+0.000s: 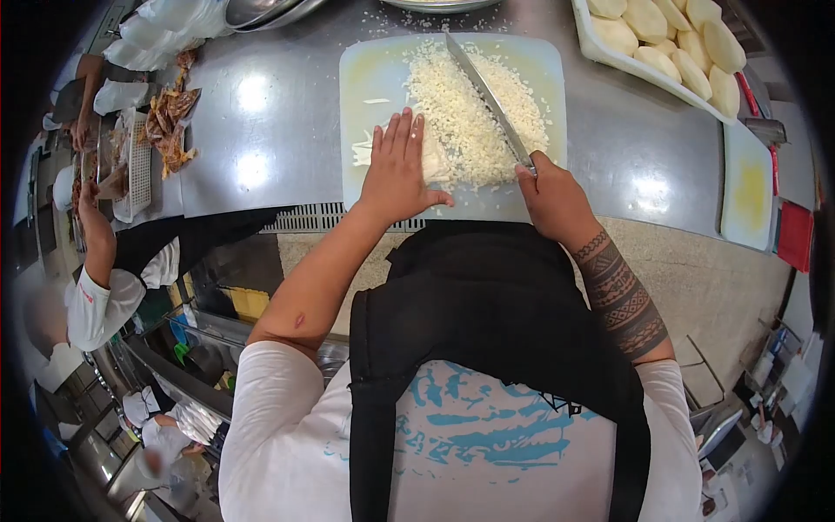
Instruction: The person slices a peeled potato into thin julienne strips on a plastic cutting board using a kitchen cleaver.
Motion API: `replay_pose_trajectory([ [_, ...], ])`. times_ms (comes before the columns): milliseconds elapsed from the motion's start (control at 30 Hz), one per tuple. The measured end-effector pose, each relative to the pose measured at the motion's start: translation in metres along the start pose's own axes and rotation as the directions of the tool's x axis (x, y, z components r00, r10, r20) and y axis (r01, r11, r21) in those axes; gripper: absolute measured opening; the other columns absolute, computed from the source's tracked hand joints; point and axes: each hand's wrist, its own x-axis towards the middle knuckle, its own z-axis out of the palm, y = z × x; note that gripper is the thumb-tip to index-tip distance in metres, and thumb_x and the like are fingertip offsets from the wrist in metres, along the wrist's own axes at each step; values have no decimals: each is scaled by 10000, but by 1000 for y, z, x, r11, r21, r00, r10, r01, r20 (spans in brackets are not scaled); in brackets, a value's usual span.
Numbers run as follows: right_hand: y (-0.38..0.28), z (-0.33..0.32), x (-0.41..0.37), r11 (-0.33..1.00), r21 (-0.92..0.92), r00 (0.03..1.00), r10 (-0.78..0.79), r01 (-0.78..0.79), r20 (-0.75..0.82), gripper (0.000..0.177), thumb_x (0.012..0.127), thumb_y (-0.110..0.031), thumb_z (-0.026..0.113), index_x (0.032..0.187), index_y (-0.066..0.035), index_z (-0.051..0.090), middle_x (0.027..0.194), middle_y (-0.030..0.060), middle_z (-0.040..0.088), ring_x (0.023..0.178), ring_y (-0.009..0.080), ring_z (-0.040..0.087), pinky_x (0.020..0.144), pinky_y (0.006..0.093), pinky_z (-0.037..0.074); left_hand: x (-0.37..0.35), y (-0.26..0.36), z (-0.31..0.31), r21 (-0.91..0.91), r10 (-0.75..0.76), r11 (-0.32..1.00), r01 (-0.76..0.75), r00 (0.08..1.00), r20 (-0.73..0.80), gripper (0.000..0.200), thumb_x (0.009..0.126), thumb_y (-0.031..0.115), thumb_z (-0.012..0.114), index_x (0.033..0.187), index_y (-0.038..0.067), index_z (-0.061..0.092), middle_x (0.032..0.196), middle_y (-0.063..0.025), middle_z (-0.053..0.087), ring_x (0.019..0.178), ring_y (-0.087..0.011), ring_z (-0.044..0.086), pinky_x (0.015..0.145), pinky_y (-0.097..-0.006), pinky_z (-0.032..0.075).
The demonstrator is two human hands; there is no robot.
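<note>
My right hand (pixel 554 196) is wrapped round the handle of a large kitchen knife (pixel 489 97). Its blade lies across a wide heap of finely chopped white pieces (pixel 444 113), tip pointing away from me. On the left part of the pale cutting board (pixel 370 65), my left hand (pixel 396 170) rests flat with the fingers stretched forward and the thumb out to the side. Thin white strips (pixel 361 155) stick out beside and beneath that hand, which partly hides them. Small bits cling to the board around the heap.
A white tray (pixel 623 59) of peeled potatoes (pixel 645 19) stands at the back right, near a second cutting board (pixel 746 187). Metal bowls (pixel 274 10) and plastic bags (pixel 165 30) are at the back left. Brown scraps (pixel 171 117) lie by a white basket (pixel 137 165), close to a co-worker's arm (pixel 97 230).
</note>
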Motion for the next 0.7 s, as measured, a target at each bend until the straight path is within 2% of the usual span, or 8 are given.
replay_pose_trajectory([
  [133, 3, 0, 2, 1000, 13, 1000, -11, 11, 0, 366, 1115, -349, 505, 1112, 13, 562, 916, 299, 720, 912, 508, 703, 803, 580, 552, 11, -14, 7, 4, 28, 1000, -28, 998, -49, 1540, 579, 853, 805, 1652, -89, 227, 1698, -343, 265, 1584, -531, 253, 1285, -664, 175],
  [233, 4, -1, 2, 999, 22, 1000, -23, 23, 0, 363, 1113, -347, 513, 1110, 13, 562, 919, 304, 719, 908, 509, 701, 802, 582, 549, 32, -26, 6, 56, -23, 998, 25, 999, -42, 1533, 582, 837, 821, 1653, -86, 227, 1705, -337, 258, 1599, -514, 236, 1284, -669, 170],
  [333, 2, 0, 2, 999, 27, 1000, -18, 18, -2, 353, 1112, -342, 514, 1110, 8, 561, 914, 307, 716, 906, 514, 697, 799, 583, 547, 57, -40, 5, 117, -81, 989, 89, 994, -70, 1530, 583, 826, 831, 1661, -72, 223, 1686, -321, 308, 1581, -491, 287, 1290, -623, 211],
  [400, -1, 0, 1, 999, 37, 1000, 10, -9, -20, 350, 1108, -346, 530, 1083, 1, 571, 903, 297, 712, 886, 510, 695, 781, 583, 538, 67, -45, 0, 46, -86, 995, 86, 996, -2, 1533, 599, 844, 811, 1678, -57, 198, 1664, -300, 359, 1559, -464, 332, 1287, -587, 243],
  [533, -2, -7, -3, 992, 125, 1000, 4, 0, -27, 341, 1100, -338, 558, 1050, -2, 579, 868, 276, 706, 852, 502, 691, 752, 569, 530, 60, -39, -14, 27, -108, 994, 107, 994, 17, 1532, 607, 818, 837, 1683, -51, 177, 1619, -285, 422, 1509, -445, 400, 1263, -537, 310],
  [600, -12, -14, -14, 986, 157, 998, 54, -50, -21, 333, 1090, -331, 587, 1033, -3, 586, 835, 262, 698, 824, 496, 688, 729, 552, 522, 52, -37, -21, -30, -113, 993, 116, 989, 91, 1575, 602, 736, 904, 1705, -12, 65, 1623, -298, 418, 1505, -460, 411, 1251, -521, 356],
  [633, -20, -18, -20, 987, 154, 998, 52, -47, -24, 333, 1090, -331, 587, 1033, -3, 586, 835, 262, 698, 824, 496, 688, 729, 552, 522, 49, -38, -17, -30, -114, 993, 117, 990, 86, 1575, 602, 736, 904, 1705, -12, 65, 1623, -298, 418, 1505, -460, 411, 1251, -521, 356],
  [700, -37, -25, -27, 980, 186, 998, 67, -64, -6, 317, 1082, -326, 601, 1045, -11, 590, 813, 259, 692, 817, 491, 690, 717, 540, 521, 45, -36, -15, -89, -74, 993, 72, 997, -21, 1526, 646, 715, 908, 1703, -20, 89, 1601, -317, 444, 1473, -469, 452, 1234, -495, 390],
])
